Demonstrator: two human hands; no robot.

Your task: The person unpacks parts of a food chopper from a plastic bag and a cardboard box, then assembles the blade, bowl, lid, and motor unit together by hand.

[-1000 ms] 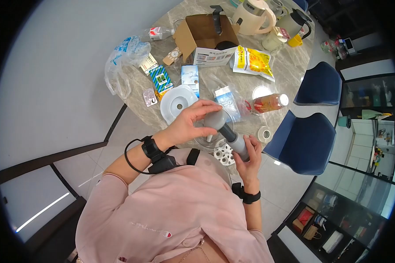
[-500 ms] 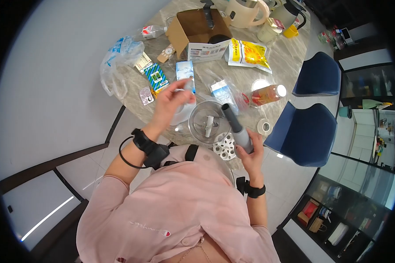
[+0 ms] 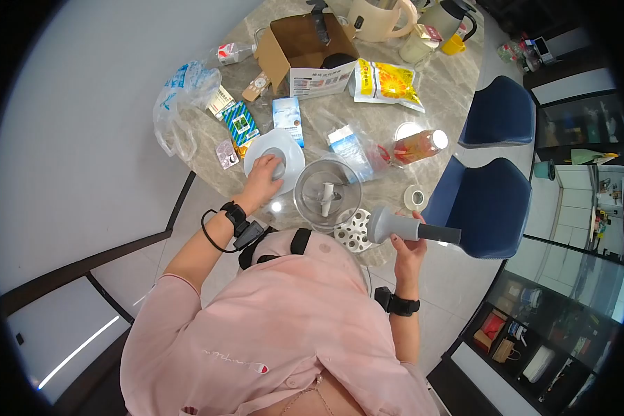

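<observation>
My left hand (image 3: 262,180) is closed around the grey centre of a round-cornered white lid (image 3: 295,156) at the table's near side. Just right of that lid stands a clear chopper bowl (image 3: 304,208) with a blade (image 3: 327,199) upright on its middle post. My right hand (image 3: 410,251) grips a grey hand blender motor unit (image 3: 394,226) with a dark handle, held sideways over the table's edge. Its wide grey end points left and its dark end points right. Below that wide end and beside the bowl lies a white disc with round holes (image 3: 353,232).
Behind the bowl lie a blue-and-white packet (image 3: 350,149) and a drink bottle (image 3: 421,146). A roll of tape (image 3: 414,198) sits near the right edge. Farther back are an open cardboard box (image 3: 305,52), a yellow bag (image 3: 388,84) and a kettle (image 3: 376,19). Blue chairs (image 3: 489,211) stand at right.
My left hand has come down from the air onto the white lid. My right hand has turned the motor unit from pointing up and away to lying sideways, dark end to the right.
</observation>
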